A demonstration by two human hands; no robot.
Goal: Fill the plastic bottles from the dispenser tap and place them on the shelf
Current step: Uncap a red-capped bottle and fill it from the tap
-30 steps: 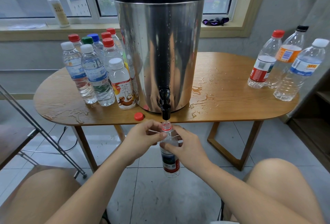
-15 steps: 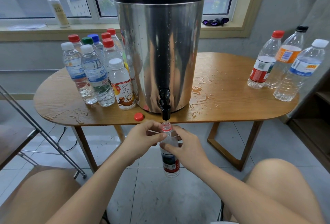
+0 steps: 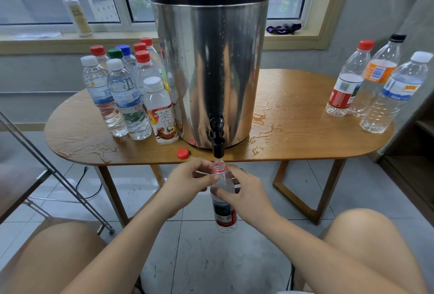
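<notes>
Beneath the dispenser tap (image 3: 218,146) I hold 1 uncapped plastic bottle (image 3: 223,211) upright, clear of the table edge. Its mouth sits just under the spout, not touching it. My left hand (image 3: 187,185) pinches the neck below the red ring. My right hand (image 3: 246,197) grips the shoulder above the label. No stream is visible, and I cannot confirm the fill level. The red cap (image 3: 183,153) lies on the table (image 3: 317,148), near the base of the dispenser (image 3: 209,70).

Progress, as judged: a cluster (image 3: 122,101) of at least 9 capped bottles stands left of the dispenser and appears to hold water. 3 further bottles (image 3: 375,87), also capped, stand at the right end, contents unclear. Capping this bottle and all shelving are outstanding. The shelf unit (image 3: 420,129) shows only partly at the right edge, with no bottle seen on it.

Surface: wooden oval top, wet, with puddles (image 3: 265,127) beside the dispenser base. Room: tiled floor, window sill behind with 1 pump bottle (image 3: 77,16), metal frame (image 3: 47,164) at left.
</notes>
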